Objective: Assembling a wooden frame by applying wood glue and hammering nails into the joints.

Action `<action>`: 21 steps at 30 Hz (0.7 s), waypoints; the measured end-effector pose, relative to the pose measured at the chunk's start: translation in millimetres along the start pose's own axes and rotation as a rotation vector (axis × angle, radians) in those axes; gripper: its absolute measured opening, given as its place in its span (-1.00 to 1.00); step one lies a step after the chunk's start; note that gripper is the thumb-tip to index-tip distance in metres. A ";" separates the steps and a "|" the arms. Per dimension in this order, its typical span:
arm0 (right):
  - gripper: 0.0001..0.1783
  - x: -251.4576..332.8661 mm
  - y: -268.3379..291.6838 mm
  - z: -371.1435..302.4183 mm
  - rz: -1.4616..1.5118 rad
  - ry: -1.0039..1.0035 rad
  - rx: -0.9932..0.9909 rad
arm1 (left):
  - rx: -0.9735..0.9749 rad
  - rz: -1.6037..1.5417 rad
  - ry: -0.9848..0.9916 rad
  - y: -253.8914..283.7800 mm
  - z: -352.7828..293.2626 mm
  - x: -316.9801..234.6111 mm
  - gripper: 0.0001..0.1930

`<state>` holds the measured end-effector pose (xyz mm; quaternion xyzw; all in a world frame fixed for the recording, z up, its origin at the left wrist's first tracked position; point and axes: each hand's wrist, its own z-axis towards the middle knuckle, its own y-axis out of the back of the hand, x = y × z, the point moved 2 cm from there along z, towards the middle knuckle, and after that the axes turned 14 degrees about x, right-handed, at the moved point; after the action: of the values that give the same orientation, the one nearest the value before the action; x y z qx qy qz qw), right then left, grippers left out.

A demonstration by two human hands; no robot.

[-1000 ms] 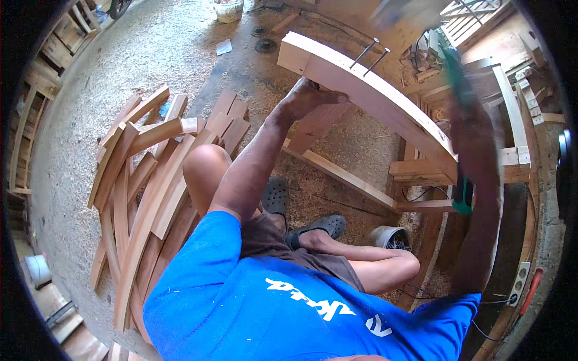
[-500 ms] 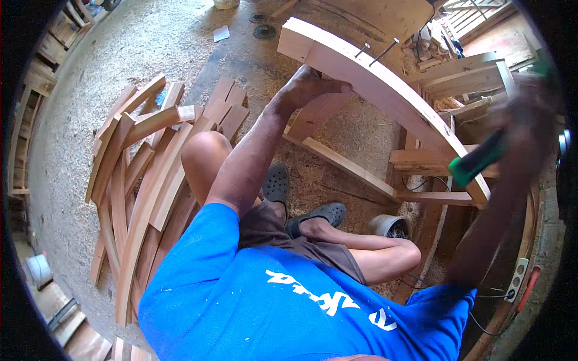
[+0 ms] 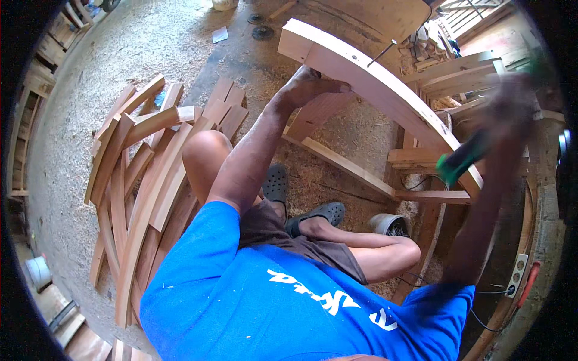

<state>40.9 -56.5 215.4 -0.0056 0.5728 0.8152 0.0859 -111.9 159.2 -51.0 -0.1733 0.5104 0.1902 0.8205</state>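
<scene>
My left hand [image 3: 313,89] is closed on the near side of a curved wooden board [image 3: 385,90], with the fingers partly hidden behind it. One long nail [image 3: 382,53] stands tilted out of the board's upper edge. Beside it, a second nail's head [image 3: 354,57] sits about level with the wood. On the right, my right hand [image 3: 512,111] is smeared by motion but wrapped round a hammer [image 3: 462,159] with a black and green handle. The hammer is raised off the board, its head too blurred to make out.
Curved wooden pieces [image 3: 141,222] lie piled on the floor at left. A metal bucket of nails [image 3: 391,225] stands near my right foot. A wooden frame [image 3: 349,165] joins the board underneath. A power strip [image 3: 516,277] with cords lies at lower right, and shavings cover the floor.
Two nails stood up from the board before; now one has been driven down and one still stands. My right hand and the hammer have shifted slightly left. My left hand stays put.
</scene>
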 end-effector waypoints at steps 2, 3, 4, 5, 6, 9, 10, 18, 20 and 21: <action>-0.53 35.6 -39.2 -13.8 0.281 0.110 0.353 | -0.029 0.317 -0.178 -1.2 2.3 -5.1 -0.48; -0.40 40.6 -37.9 -16.0 0.428 0.217 0.385 | -0.047 0.529 -0.234 1.2 4.4 -9.1 -0.47; -0.40 43.3 -37.7 -20.0 0.425 0.225 0.278 | -0.084 0.651 -0.400 0.8 5.2 -14.4 -0.47; -0.42 40.5 -36.3 -27.9 0.651 0.101 0.362 | -0.069 0.303 -0.229 1.6 2.3 -10.4 -0.47; -0.44 34.9 -34.1 -35.8 0.884 -0.084 0.471 | -0.036 -0.051 0.016 -1.5 0.5 -4.3 -0.47; -0.45 19.9 -17.0 -51.2 0.955 -0.008 0.229 | -0.008 -0.072 0.023 -2.9 -1.7 -10.5 -0.48; -0.47 14.4 -11.4 -56.8 0.970 0.034 0.174 | -0.006 -0.109 0.038 -3.2 -1.8 -12.8 -0.48; -0.46 -10.6 -5.4 -93.5 1.034 -0.186 0.036 | -0.147 0.107 -0.040 -11.3 4.9 -23.2 -0.43; -0.46 -13.9 -4.4 -94.7 1.023 -0.183 0.012 | -0.144 -0.012 -0.054 -12.6 6.0 -19.2 -0.41; -0.45 -14.5 -7.1 -94.6 1.054 -0.197 0.086 | -0.147 0.092 -0.047 -11.9 6.9 -18.5 -0.40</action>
<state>47.8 -144.5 177.8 0.3625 0.5201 0.7204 -0.2813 -108.3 149.6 -30.3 -0.2048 0.4832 0.2687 0.8077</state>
